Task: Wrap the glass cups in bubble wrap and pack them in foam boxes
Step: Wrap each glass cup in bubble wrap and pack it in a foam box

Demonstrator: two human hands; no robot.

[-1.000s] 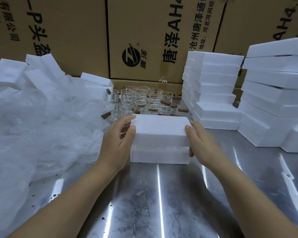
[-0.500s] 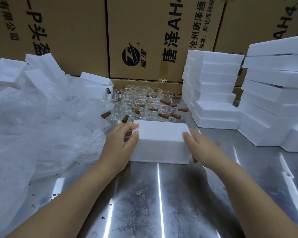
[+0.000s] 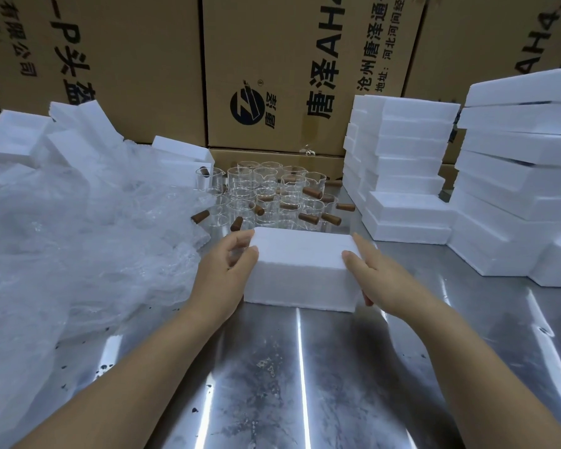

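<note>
A closed white foam box (image 3: 300, 270) stands on the steel table (image 3: 305, 367) in front of me. My left hand (image 3: 225, 270) grips its left end, thumb at the top corner and fingers curled behind. My right hand (image 3: 371, 273) holds the right end, thumb on the top edge and fingers down the side. Behind the box stand several glass cups with brown wooden handles (image 3: 266, 192). A large heap of bubble wrap (image 3: 78, 228) lies on the left.
Stacks of foam boxes (image 3: 399, 166) and foam lids (image 3: 518, 176) fill the right side. More foam pieces (image 3: 17, 137) lie at the back left behind the wrap. Tall cardboard cartons (image 3: 272, 69) close off the back.
The foam lid I held above the lower half has come down onto it, so the box now stands closed. Both hands stay at its ends.
</note>
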